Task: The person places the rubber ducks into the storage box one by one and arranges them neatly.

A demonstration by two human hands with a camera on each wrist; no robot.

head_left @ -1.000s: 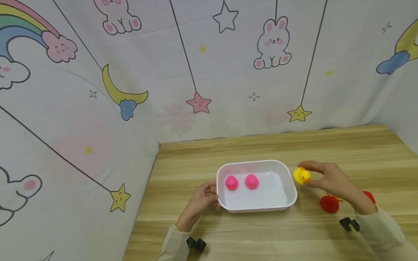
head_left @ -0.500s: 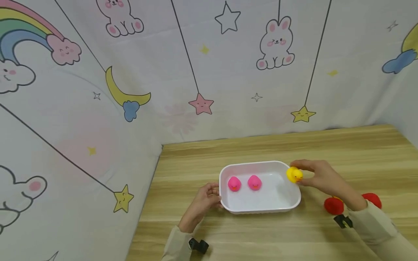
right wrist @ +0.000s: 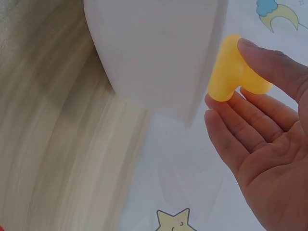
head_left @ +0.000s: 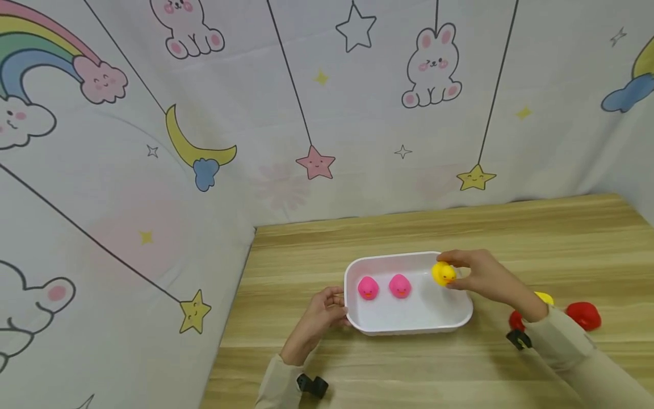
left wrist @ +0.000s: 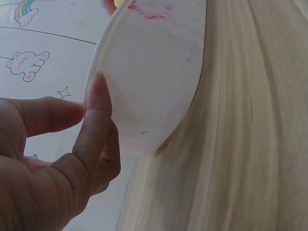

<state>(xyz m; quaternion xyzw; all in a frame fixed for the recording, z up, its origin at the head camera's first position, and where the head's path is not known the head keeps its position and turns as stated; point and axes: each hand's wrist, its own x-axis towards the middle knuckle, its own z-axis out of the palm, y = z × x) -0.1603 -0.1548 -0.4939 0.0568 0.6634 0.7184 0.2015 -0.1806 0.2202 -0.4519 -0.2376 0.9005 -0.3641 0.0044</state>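
Observation:
A white plastic basin [head_left: 431, 309] sits on the table, with two pink rubber ducks [head_left: 368, 288] inside, toward its left half. My left hand [head_left: 319, 312] pinches the basin's left rim; in the left wrist view its fingertips [left wrist: 99, 89] lie against the outer wall. Above the right end of the basin, my right hand [head_left: 485, 277] holds a yellow rubber duck [head_left: 443, 274] between thumb and fingers. The right wrist view has this duck's smooth underside [right wrist: 226, 72] at the level of the basin's rim.
To the right, partly hidden by the right forearm, lie red objects [head_left: 584, 316] and a yellow one [head_left: 544, 297] on the wooden table [head_left: 388, 375]. A printed white curtain [head_left: 368, 125] hangs behind and to the left.
My right hand has carried the yellow duck leftward, from beside the basin's right rim to over its inside. The left hand stays at the left rim. The view shifted slightly.

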